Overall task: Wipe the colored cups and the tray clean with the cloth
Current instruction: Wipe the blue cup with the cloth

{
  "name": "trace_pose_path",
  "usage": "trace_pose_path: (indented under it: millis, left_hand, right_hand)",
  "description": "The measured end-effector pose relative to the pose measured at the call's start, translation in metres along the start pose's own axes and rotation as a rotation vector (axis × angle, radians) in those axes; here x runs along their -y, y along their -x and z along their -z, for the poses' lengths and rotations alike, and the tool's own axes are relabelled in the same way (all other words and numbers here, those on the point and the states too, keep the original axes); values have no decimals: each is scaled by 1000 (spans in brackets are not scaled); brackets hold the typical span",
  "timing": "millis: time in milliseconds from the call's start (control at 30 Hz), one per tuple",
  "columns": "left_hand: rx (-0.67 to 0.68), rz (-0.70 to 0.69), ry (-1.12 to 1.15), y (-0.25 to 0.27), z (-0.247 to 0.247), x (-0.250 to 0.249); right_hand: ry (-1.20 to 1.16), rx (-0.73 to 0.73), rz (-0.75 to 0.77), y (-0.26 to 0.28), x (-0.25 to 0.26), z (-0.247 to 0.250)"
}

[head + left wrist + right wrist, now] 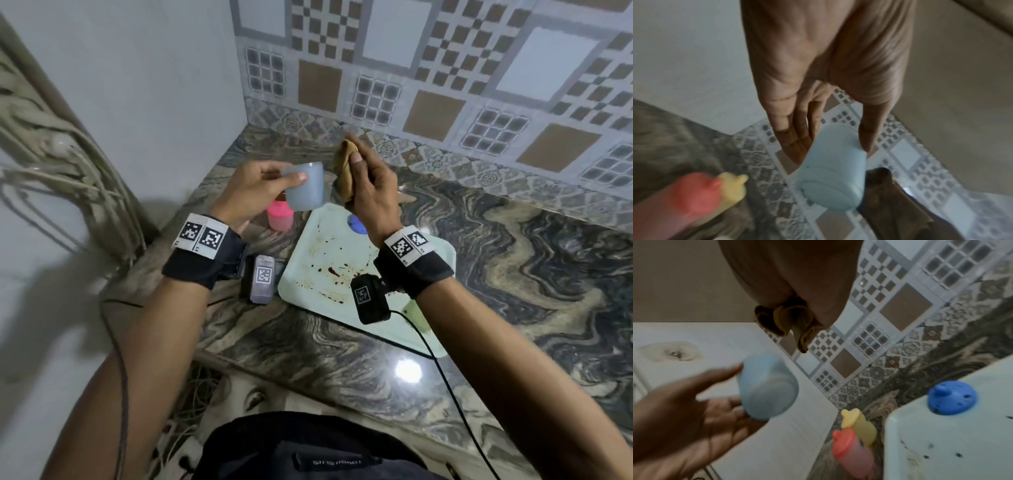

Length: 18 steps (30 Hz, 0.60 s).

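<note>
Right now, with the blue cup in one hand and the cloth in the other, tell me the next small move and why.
Probably bring the cloth in the right hand against the light blue cup and rub it. The left hand holds the cup lifted beside the cloth, apparently not yet touching. The stained tray can wait.

The right hand [789,280] fills the top of the view, its grip closed round a bunched brown cloth [789,322] that hangs below the fingers. Lower left, the left hand [684,415] holds a pale blue cup [768,387] between thumb and fingers, blurred. On the marbled surface [941,356] a yellow cup [859,423] and a red cup [851,449] stand side by side, both lidded. Just right of them lies a pale tray [972,443] with dark specks, and on it sits a blue lid [951,397]. A patterned tile wall [900,296] rises behind.
</note>
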<state>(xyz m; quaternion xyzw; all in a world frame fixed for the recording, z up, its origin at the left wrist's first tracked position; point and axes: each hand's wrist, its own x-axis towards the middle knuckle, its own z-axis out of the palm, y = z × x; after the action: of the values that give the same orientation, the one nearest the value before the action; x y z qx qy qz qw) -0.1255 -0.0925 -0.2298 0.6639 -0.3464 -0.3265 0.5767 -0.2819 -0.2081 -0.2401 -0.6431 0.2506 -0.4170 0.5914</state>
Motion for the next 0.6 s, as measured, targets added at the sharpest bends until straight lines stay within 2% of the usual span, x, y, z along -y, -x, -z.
trace_pose_path:
  millis: [100,233,433,500,600]
  left_hand:
    - [-154,95,-10,5,-9,29]
    - [-358,152,-93,20,-30,71]
    - [-694,273,-295,38,-50,137]
    - [-758,286,-340,41,-51,153]
    - [-781,309,-358,40,-51,170]
  right_hand:
    - [10,-15,-61,2,-12,22]
    - [72,19,-104,9,-40,51]
    - [272,170,-34,23,-72,80]
    - [332,203,-12,27,-79,87]
    - [463,240,72,31,-82,95]
